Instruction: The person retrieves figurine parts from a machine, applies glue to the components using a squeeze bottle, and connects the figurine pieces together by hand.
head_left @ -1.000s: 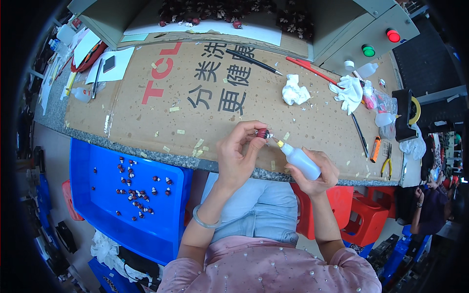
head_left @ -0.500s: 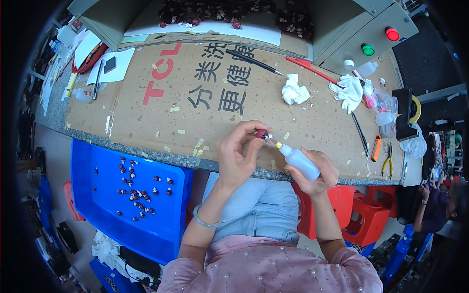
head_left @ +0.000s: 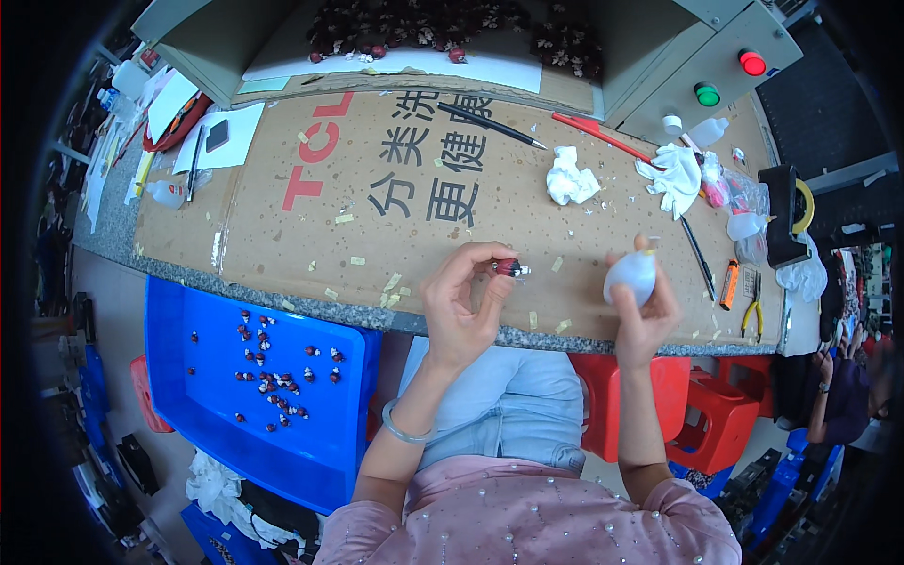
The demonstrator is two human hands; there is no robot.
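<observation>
- Trinket [head_left: 508, 267], dark red with a whitish end, one: above the near edge of the bench, centre; whitish end toward the right, apart from the bottle.
- Handling, as judged: a light, steady pinch on the sides suits so small a piece, with the whitish end left bare; firm pressure could make it roll or slip.
- Squeeze bottle [head_left: 633, 275], whitish, slim-tipped, blurred: right of the trinket, tip toward the far side. As judged, best carried with little pressure while the tip is off the work, lest it drip.
- Left hand [head_left: 460, 311]: thumb and forefinger nearly closed, pinching the trinket between their tips; remaining fingers loosely bent.
- Right hand [head_left: 650, 315]: partly closed, grasping the bottle, thumb on the near side; finger detail blurred.
- Cardboard sheet [head_left: 311, 231], brown, printed: beneath and beyond both hands, strewn with small pale scraps.
- Crumpled tissue [head_left: 571, 179], white: far side, between the hands' positions left to right.
- Pliers [head_left: 751, 320], yellow-handled: near right corner of the bench.
- Tray [head_left: 306, 461], blue: near left, below bench level, holding scattered dark-red and white pieces [head_left: 273, 381].
</observation>
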